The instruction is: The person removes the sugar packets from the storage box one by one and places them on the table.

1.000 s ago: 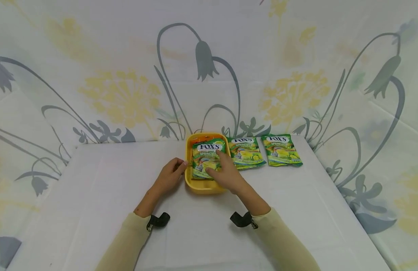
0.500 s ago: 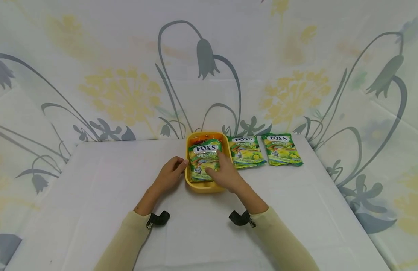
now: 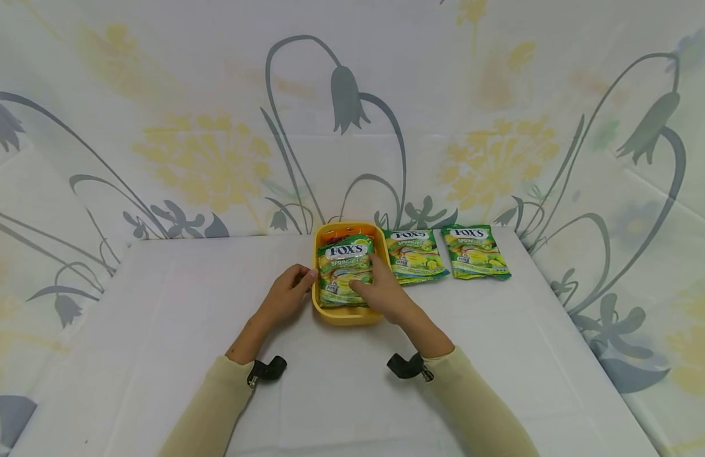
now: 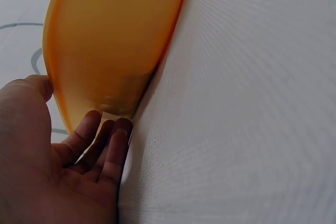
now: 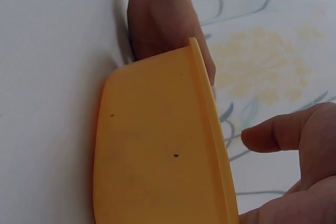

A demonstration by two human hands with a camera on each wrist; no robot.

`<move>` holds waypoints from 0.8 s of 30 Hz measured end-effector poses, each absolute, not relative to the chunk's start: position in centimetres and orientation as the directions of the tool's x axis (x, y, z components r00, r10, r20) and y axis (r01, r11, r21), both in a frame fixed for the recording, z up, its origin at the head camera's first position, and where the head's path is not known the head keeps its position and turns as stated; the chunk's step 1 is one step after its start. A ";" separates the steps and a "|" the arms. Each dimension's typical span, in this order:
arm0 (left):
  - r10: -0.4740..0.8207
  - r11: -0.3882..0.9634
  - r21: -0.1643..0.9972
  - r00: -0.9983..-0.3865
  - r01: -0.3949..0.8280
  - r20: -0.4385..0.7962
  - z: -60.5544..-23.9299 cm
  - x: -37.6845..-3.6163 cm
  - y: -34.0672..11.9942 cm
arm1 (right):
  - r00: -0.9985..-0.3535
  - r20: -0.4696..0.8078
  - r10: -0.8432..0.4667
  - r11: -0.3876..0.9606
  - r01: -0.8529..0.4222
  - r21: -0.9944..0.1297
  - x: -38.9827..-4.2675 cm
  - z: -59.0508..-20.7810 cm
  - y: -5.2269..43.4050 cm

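A yellow plastic tray (image 3: 346,315) stands on the table. A green Fox's Spring Tea candy packet (image 3: 342,270) lies inside, slightly tilted. My right hand (image 3: 389,295) holds this packet by its right side, thumb over the front; its other fingers are partly hidden. The right wrist view shows the thumb (image 5: 268,134) above the tray's rim. At the tray's left side, my left hand (image 3: 286,293) touches its outer wall with relaxed fingers. In the left wrist view the left thumb rests at the rim, fingertips (image 4: 119,140) low against the wall.
Immediately right of the tray lies a second green candy packet (image 3: 416,257), and a third packet (image 3: 476,252) lies farther right. Something red and shiny (image 3: 335,235) shows in the tray's far end. A flower-printed cloth (image 3: 215,127) rises behind the white table (image 3: 329,393).
The packet in the tray has shifted left and slightly toward me, exposing more red at the far end. My right hand has lately moved a little right; the left hand stays put.
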State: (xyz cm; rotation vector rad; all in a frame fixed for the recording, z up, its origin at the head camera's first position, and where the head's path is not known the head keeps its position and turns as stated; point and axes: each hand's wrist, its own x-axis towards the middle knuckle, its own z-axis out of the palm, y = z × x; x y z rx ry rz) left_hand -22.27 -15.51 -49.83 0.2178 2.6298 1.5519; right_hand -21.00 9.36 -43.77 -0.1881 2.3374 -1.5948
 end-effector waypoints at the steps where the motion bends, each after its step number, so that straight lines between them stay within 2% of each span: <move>1: 0.161 0.478 0.875 -0.987 0.082 0.005 -49.8 -22.3 -15.5 | -0.945 -0.175 -0.276 0.369 0.064 -0.927 -21.0 -43.8 9.4; 4: 0.162 0.478 0.874 -0.987 0.089 0.012 -49.9 -22.3 -15.5 | -0.944 -0.176 -0.280 0.338 0.075 -0.938 -21.2 -43.7 9.4; 13: 0.169 0.462 0.881 -0.985 0.100 0.023 -50.0 -22.4 -15.4 | -0.917 -0.266 -0.296 0.201 0.212 -0.956 -21.8 -43.5 10.1; 18: 0.166 0.465 0.880 -0.986 0.093 0.016 -50.0 -22.4 -15.4 | -0.907 -0.249 -0.341 0.170 0.201 -0.965 -21.8 -43.6 10.3; 24: 0.167 0.459 0.882 -0.986 0.103 0.028 -49.8 -22.2 -15.4 | -0.911 -0.262 -0.318 0.179 0.213 -0.960 -21.8 -43.7 10.1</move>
